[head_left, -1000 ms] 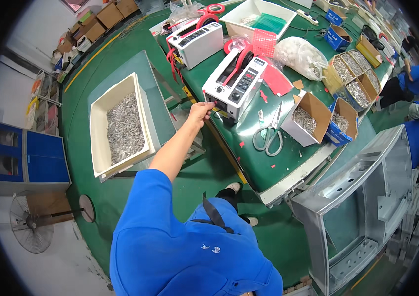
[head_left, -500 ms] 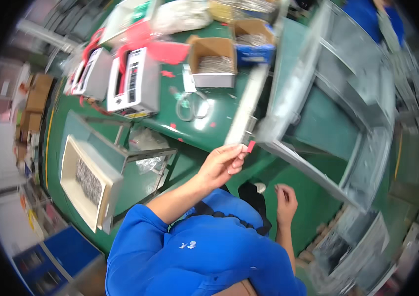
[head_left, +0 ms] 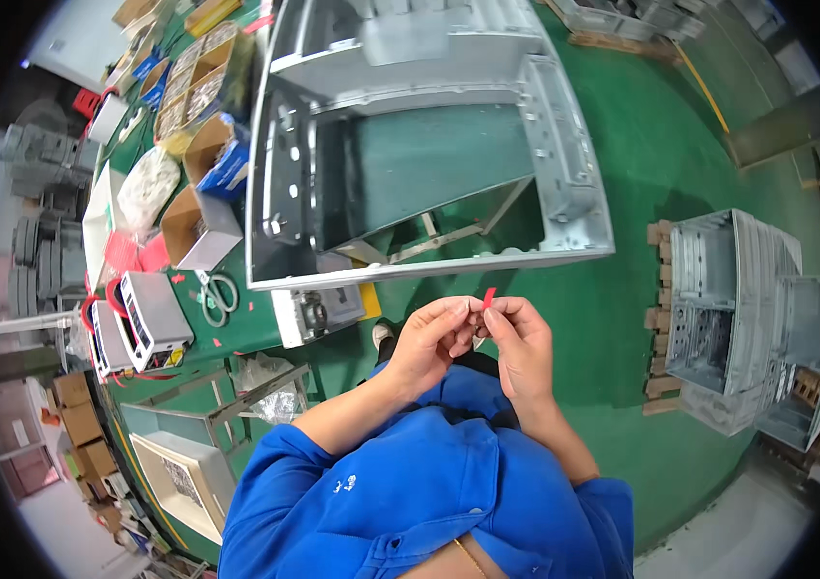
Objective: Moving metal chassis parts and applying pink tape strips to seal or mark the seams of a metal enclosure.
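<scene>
My left hand (head_left: pixel 432 340) and my right hand (head_left: pixel 522 345) meet in front of my chest, both with the fingers closed in a pinch. A small red strip of tape (head_left: pixel 489 296) sticks up from between their fingertips. The right thumb and forefinger press at its lower end, and the left fingertips touch there too; which hand bears it more I cannot tell. Just beyond my hands is the front edge of a large grey metal cabinet frame (head_left: pixel 448 267), open in the middle. The hands are apart from it.
On the green table (head_left: pixel 248 333) at left are scissors (head_left: pixel 221 297), white tape dispensers (head_left: pixel 154 318) with red rolls, and cardboard boxes (head_left: pixel 212 241) of small parts. A cream bin (head_left: pixel 178 478) stands lower left. Stacked metal housings (head_left: pixel 719 299) stand on pallets at right.
My view has swung right, so the cabinet now lies straight ahead. My right hand has risen from my side to meet the left at the red strip.
</scene>
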`<state>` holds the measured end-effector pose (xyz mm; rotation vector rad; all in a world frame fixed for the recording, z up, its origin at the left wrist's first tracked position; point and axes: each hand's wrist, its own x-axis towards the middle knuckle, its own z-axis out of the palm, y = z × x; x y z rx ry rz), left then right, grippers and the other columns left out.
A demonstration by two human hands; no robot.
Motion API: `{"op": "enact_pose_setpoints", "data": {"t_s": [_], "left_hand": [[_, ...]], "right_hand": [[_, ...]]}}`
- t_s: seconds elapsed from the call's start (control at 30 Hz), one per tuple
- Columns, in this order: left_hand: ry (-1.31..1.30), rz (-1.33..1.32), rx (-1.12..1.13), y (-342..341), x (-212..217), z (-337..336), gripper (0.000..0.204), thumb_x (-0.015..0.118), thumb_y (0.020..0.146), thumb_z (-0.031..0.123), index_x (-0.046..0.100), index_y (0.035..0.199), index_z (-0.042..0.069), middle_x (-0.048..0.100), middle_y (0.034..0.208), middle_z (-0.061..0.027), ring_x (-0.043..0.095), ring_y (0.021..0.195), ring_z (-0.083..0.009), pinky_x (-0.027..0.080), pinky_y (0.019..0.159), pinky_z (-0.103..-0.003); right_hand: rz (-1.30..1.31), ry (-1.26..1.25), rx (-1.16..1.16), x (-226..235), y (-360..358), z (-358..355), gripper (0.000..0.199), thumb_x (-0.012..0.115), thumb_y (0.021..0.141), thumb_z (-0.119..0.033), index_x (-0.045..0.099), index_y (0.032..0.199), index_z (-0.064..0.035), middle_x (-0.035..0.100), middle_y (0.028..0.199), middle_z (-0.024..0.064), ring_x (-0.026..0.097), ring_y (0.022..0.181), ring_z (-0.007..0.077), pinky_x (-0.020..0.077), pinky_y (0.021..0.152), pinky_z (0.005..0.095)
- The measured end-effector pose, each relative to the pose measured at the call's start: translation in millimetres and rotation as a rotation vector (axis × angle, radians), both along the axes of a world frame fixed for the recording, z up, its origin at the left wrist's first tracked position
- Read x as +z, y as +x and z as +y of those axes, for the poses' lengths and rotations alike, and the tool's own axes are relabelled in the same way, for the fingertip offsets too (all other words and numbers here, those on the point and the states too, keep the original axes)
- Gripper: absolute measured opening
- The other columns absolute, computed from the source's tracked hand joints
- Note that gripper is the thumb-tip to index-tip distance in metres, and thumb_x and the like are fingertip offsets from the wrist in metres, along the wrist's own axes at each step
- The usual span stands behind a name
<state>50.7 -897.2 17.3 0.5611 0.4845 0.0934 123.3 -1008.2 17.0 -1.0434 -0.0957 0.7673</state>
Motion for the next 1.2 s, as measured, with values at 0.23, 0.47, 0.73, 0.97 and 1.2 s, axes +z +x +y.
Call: {"op": "enact_pose_setpoints", "data": {"t_s": [0.23, 0.47, 0.73, 0.97, 1.2], "left_hand": [[0.091, 0.040, -0.059, 46, 6, -25, 0.022, 0.055, 0.083, 0.019, 0.058, 0.096, 0.002, 0.055, 0.077, -0.0007, 0.044, 0.061, -0.0058, 0.032, 0.049, -0.019], [0.425, 0.015, -0.164, 101, 35, 4, 0.015, 0.060, 0.080, 0.011, 0.060, 0.092, 0.002, 0.057, 0.072, -0.0004, 0.047, 0.057, -0.0041, 0.034, 0.045, -0.017], [0.475, 0.024, -0.399, 145, 43, 30, 0.009, 0.061, 0.079, 0.009, 0.058, 0.084, 0.002, 0.060, 0.075, -0.0029, 0.051, 0.058, -0.0064, 0.038, 0.045, -0.018], [0.470, 0.046, -0.435, 158, 38, 37, 0.010, 0.060, 0.079, 0.011, 0.059, 0.082, 0.001, 0.060, 0.074, -0.0044, 0.051, 0.057, -0.0068, 0.037, 0.044, -0.018], [0.449, 0.010, -0.445, 173, 41, 29, 0.011, 0.058, 0.080, 0.012, 0.057, 0.082, 0.001, 0.058, 0.074, -0.0037, 0.051, 0.059, -0.0064, 0.037, 0.046, -0.018]], "right_hand": [[0.007, 0.051, -0.033, 0, 44, -29, 0.007, 0.056, 0.081, -0.004, 0.053, 0.086, 0.0001, 0.056, 0.079, 0.0036, 0.052, 0.072, 0.0077, 0.0434, 0.067, 0.0203], [-0.101, -0.022, -0.012, 15, 90, -29, 0.007, 0.056, 0.080, -0.005, 0.053, 0.084, 0.0004, 0.055, 0.077, 0.0022, 0.049, 0.068, 0.0051, 0.0409, 0.062, 0.0182], [-0.117, -0.078, 0.031, 21, 121, -16, 0.007, 0.057, 0.079, -0.006, 0.054, 0.082, -0.0010, 0.054, 0.074, 0.0011, 0.049, 0.065, 0.0053, 0.0412, 0.059, 0.0185], [-0.128, -0.125, 0.065, 22, 135, -14, 0.007, 0.058, 0.079, -0.007, 0.054, 0.080, -0.0019, 0.055, 0.072, 0.0000, 0.050, 0.063, 0.0047, 0.0419, 0.057, 0.0183], [-0.137, -0.175, 0.120, 26, 154, -25, 0.009, 0.057, 0.079, -0.008, 0.054, 0.084, -0.0009, 0.055, 0.074, 0.0016, 0.050, 0.063, 0.0057, 0.0422, 0.056, 0.0188]]}}
